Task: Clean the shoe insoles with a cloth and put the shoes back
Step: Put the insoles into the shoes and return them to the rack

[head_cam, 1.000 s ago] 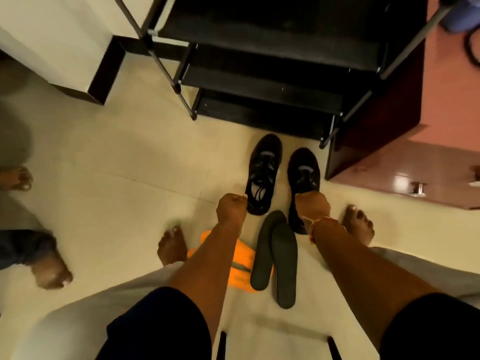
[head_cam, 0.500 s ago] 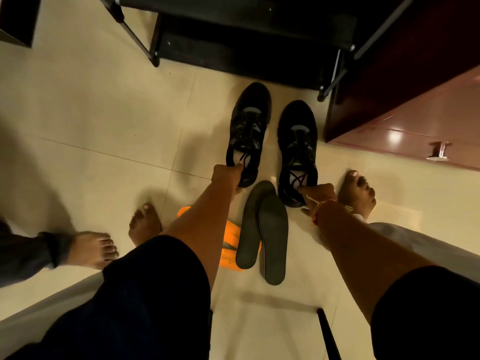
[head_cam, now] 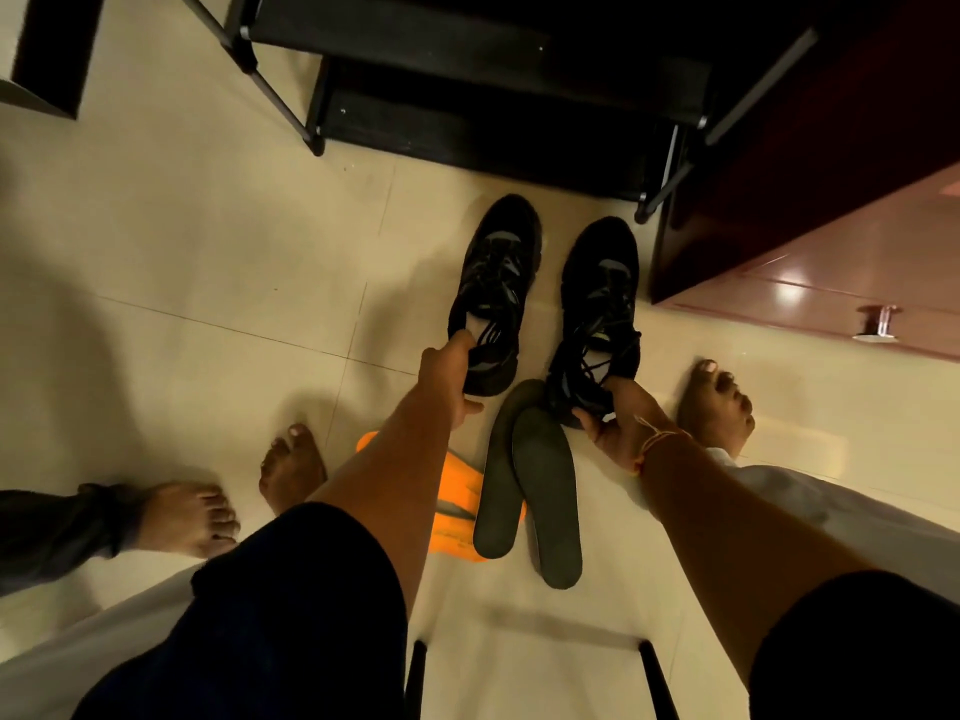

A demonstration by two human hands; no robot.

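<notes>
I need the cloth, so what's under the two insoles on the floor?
The orange cloth lies under the left insole, showing on its left side. The right insole overlaps the left one. How far the cloth reaches beneath them is covered.

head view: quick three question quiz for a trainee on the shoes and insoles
1. True or false: both dark grey flat insoles lie outside the shoes.
2. What lies partly under the insoles? A. bright orange cloth B. brush C. newspaper
3. Fill in: the left hand grips the left black lace-up shoe, and the right hand grips the right black lace-up shoe, each at its ____ end.

Key: 1 true; 2 A; 3 heel
</notes>
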